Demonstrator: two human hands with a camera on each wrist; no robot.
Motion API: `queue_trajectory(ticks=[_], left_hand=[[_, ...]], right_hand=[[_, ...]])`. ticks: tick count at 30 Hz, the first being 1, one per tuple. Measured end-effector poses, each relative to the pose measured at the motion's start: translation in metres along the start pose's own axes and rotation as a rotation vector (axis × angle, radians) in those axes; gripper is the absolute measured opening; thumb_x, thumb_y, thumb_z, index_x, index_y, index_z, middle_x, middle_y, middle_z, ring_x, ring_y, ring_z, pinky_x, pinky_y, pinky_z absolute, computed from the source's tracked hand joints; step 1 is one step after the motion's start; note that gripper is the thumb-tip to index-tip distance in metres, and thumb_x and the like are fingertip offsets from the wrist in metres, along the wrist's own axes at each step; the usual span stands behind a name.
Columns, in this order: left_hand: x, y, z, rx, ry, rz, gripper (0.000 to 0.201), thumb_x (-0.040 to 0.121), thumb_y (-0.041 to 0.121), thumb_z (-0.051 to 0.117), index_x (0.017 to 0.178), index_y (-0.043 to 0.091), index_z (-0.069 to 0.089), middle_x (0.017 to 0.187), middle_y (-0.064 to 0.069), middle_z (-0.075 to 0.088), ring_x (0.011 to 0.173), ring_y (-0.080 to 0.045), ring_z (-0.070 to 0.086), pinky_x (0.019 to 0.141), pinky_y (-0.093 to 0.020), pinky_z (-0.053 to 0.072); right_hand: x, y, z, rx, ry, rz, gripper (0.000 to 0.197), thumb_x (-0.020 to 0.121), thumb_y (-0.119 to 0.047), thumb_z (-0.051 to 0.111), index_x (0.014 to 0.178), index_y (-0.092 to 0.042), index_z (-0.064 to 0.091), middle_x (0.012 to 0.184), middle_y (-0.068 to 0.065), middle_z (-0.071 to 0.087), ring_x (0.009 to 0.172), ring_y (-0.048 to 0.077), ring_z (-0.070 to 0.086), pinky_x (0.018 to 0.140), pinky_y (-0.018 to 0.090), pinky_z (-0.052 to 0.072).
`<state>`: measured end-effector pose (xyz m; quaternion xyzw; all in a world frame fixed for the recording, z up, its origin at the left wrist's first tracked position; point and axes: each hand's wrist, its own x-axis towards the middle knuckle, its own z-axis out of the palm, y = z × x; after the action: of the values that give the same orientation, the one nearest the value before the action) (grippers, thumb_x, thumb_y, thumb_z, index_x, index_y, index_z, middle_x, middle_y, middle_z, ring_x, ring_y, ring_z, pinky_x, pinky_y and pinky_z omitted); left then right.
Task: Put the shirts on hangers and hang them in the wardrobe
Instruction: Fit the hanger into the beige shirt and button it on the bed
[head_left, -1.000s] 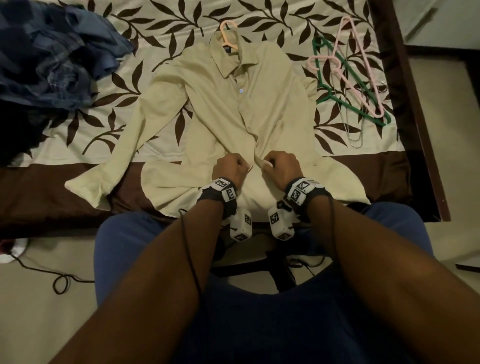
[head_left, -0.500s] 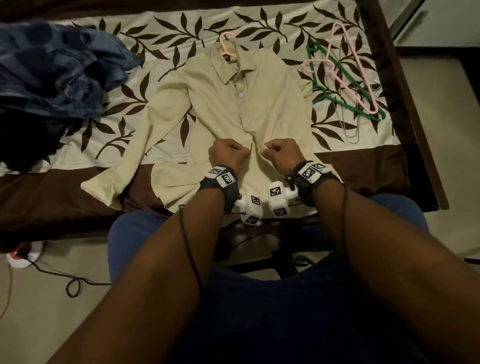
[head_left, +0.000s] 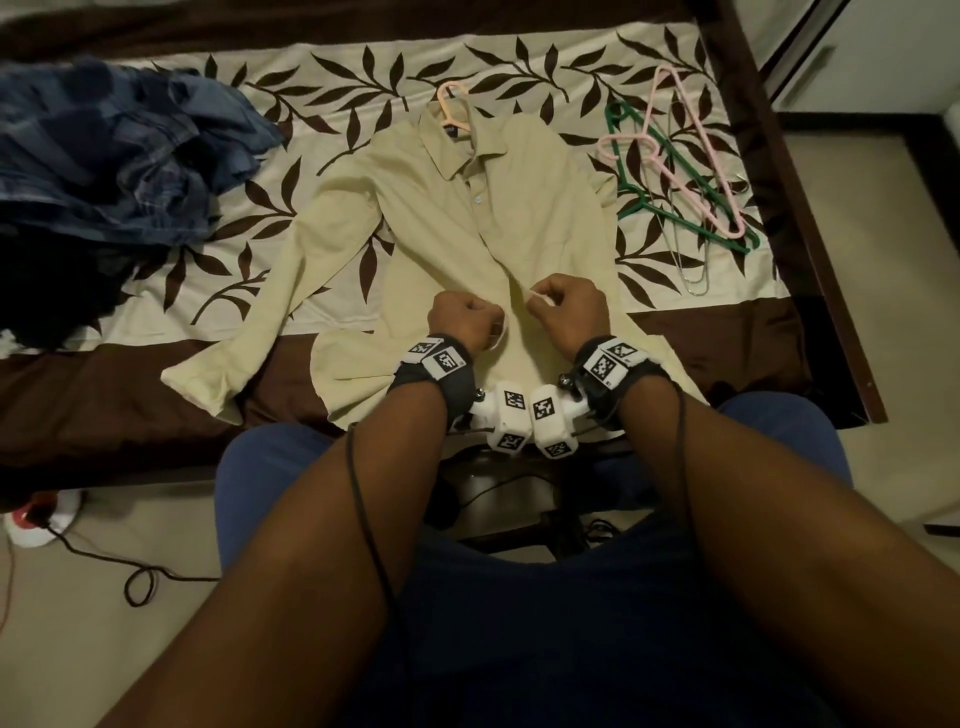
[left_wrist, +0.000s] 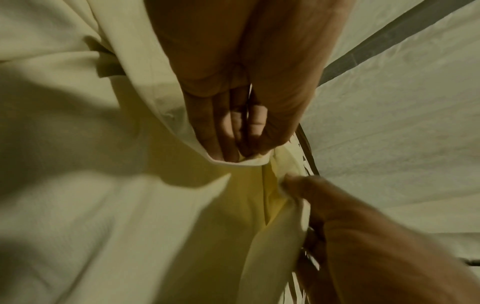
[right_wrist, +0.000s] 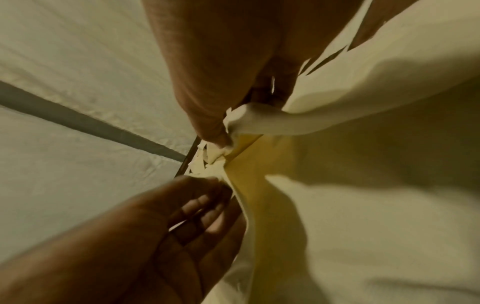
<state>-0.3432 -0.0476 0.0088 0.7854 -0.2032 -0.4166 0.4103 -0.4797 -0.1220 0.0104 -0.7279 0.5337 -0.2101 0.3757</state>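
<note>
A cream long-sleeved shirt (head_left: 467, 223) lies face up on the bed with a peach hanger (head_left: 453, 106) poking out of its collar. Both hands sit side by side on the shirt's front opening, below the fastened upper buttons. My left hand (head_left: 467, 314) pinches the left front edge (left_wrist: 239, 160) with curled fingers. My right hand (head_left: 563, 306) pinches the right front edge (right_wrist: 239, 119) between thumb and fingers. The two edges are held close together; any button between them is hidden.
A heap of blue denim and plaid clothes (head_left: 119, 161) lies at the bed's left. Pink, green and wire hangers (head_left: 680, 171) are piled at the right, near the dark bed frame (head_left: 810, 218). A white cupboard door (head_left: 883, 52) stands beyond. Cables (head_left: 130, 566) trail on the floor.
Both hands have moved a little further up the shirt's front opening, still pinching its two edges. The head view has shifted back, showing more of the bed.
</note>
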Motion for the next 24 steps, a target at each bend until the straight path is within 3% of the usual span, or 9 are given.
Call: queue_trajectory(ticks=[2,5,8,15,18,20,24], left_hand=[[-0.002,0.001,0.001,-0.021,-0.021,0.007,0.014,0.060,0.020,0.072,0.051,0.011,0.068,0.071,-0.022,0.071,0.072,-0.038,0.072,0.070,-0.055,0.061],[-0.008,0.008,0.001,-0.075,-0.065,0.027,0.020,0.080,0.013,0.074,0.065,0.001,0.065,0.074,-0.028,0.067,0.067,-0.032,0.065,0.076,-0.058,0.059],[-0.012,0.014,-0.001,-0.132,-0.106,0.012,0.019,0.090,0.003,0.067,0.073,-0.002,0.062,0.077,-0.024,0.061,0.071,-0.030,0.057,0.077,-0.048,0.055],[-0.012,0.014,-0.004,-0.182,-0.139,0.002,0.015,0.092,-0.001,0.064,0.077,-0.004,0.064,0.080,-0.023,0.058,0.073,-0.028,0.053,0.062,-0.032,0.048],[-0.009,0.015,-0.005,-0.157,-0.123,-0.001,0.020,0.090,0.000,0.065,0.070,0.001,0.063,0.080,-0.023,0.061,0.073,-0.028,0.057,0.065,-0.039,0.055],[-0.008,0.016,-0.004,-0.132,-0.109,0.008,0.019,0.089,0.003,0.068,0.070,0.001,0.065,0.080,-0.026,0.064,0.073,-0.028,0.059,0.073,-0.047,0.058],[-0.009,0.018,-0.002,-0.123,-0.110,0.029,0.017,0.089,0.004,0.069,0.073,-0.001,0.066,0.078,-0.025,0.064,0.070,-0.028,0.059,0.070,-0.042,0.055]], right_hand=[[0.000,-0.007,0.001,-0.036,-0.001,-0.115,0.011,0.084,-0.021,0.072,0.089,-0.012,0.076,0.087,0.000,0.073,0.080,0.013,0.060,0.077,0.027,0.046],[0.000,-0.014,0.004,-0.118,-0.048,-0.214,0.013,0.085,-0.023,0.072,0.091,-0.012,0.078,0.088,0.000,0.074,0.080,0.012,0.059,0.078,0.028,0.046],[0.003,-0.013,0.008,-0.197,-0.062,-0.187,0.014,0.086,-0.025,0.071,0.093,-0.015,0.078,0.089,0.002,0.076,0.085,0.019,0.066,0.074,0.025,0.045],[-0.001,-0.012,0.008,-0.152,-0.083,-0.189,0.016,0.088,-0.024,0.070,0.095,-0.014,0.079,0.091,0.003,0.077,0.086,0.019,0.066,0.077,0.028,0.049],[-0.004,-0.012,0.008,-0.081,-0.058,-0.176,0.016,0.087,-0.023,0.072,0.096,-0.012,0.079,0.092,0.004,0.077,0.085,0.017,0.067,0.077,0.025,0.048],[-0.004,-0.010,0.010,-0.064,-0.023,-0.173,0.016,0.086,-0.023,0.073,0.097,-0.013,0.079,0.092,0.003,0.077,0.084,0.018,0.068,0.079,0.030,0.052],[-0.004,-0.009,0.013,-0.077,0.000,-0.178,0.017,0.084,-0.024,0.072,0.097,-0.015,0.079,0.095,0.004,0.076,0.089,0.024,0.067,0.084,0.042,0.053]])
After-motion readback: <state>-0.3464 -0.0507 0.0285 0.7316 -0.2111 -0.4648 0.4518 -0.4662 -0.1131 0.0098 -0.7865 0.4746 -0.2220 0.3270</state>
